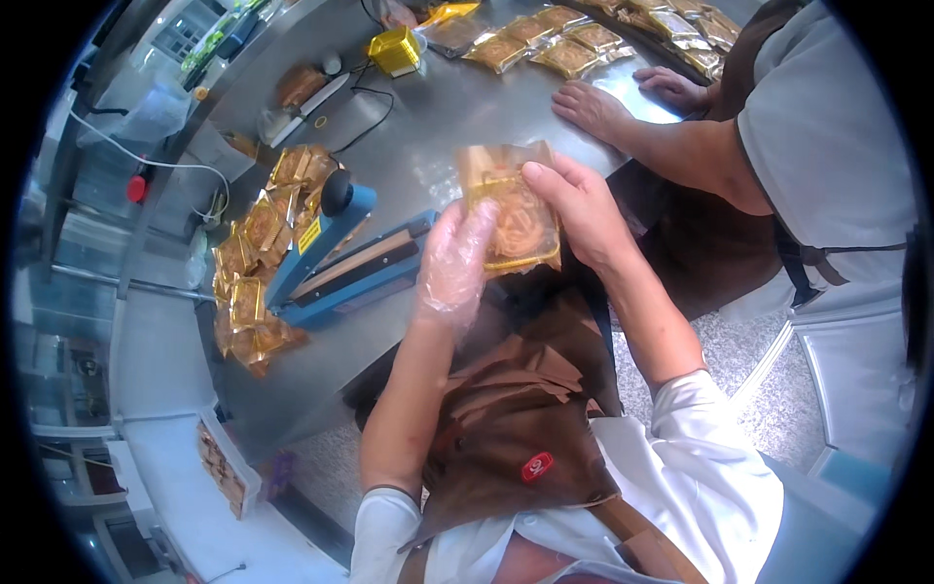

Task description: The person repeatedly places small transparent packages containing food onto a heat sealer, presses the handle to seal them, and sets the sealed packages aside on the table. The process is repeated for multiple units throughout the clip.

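Above my brown apron (516,419), my left hand (454,255) in a clear plastic glove and my bare right hand (584,212) pinch opposite sides of a clear plastic pouch (516,206), thumbs in front; inside sits a round, brown, patterned cake (520,234). To its left, a blue metal lever sealer (360,292) stands beside heaped gold packets (258,234). Farther off, a co-worker's hands (593,111) rest on the grey steel table (428,127).

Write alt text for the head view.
A person's left hand, gloved in clear plastic, and bare right hand hold a clear packet of brown food. Left of them, a blue sealer stands on a metal table beside piled gold packets; a co-worker's hands rest at upper right.
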`<action>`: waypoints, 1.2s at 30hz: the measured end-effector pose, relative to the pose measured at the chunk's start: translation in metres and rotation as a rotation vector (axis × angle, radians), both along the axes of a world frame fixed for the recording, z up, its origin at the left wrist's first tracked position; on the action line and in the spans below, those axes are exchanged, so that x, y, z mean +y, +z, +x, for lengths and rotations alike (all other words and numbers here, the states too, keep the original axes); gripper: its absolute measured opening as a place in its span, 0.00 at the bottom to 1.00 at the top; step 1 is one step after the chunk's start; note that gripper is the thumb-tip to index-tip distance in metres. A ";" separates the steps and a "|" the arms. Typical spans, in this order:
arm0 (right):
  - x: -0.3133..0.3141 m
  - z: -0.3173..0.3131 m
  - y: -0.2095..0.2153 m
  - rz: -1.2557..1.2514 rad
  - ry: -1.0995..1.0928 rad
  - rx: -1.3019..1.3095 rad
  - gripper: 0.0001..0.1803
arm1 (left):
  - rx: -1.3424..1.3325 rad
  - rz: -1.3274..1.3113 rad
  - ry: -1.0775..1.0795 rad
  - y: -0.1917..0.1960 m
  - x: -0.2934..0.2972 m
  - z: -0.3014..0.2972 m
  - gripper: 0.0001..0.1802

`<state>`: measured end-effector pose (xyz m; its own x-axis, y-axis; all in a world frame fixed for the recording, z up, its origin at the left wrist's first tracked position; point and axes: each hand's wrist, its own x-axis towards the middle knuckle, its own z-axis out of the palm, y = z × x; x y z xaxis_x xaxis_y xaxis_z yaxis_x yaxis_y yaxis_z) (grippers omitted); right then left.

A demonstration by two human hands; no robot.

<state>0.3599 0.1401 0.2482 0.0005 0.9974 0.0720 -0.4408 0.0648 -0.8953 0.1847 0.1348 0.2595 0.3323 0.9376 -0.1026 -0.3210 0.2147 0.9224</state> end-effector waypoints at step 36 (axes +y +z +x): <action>-0.070 -0.089 -0.013 -0.119 0.182 -0.217 0.14 | 0.031 0.169 0.532 -0.043 -0.092 -0.082 0.23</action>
<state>0.2709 0.0698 0.2352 -0.1811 0.9812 -0.0664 -0.2330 -0.1084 -0.9664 0.1027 0.0432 0.2161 -0.1918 0.9795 0.0611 -0.3170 -0.1208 0.9407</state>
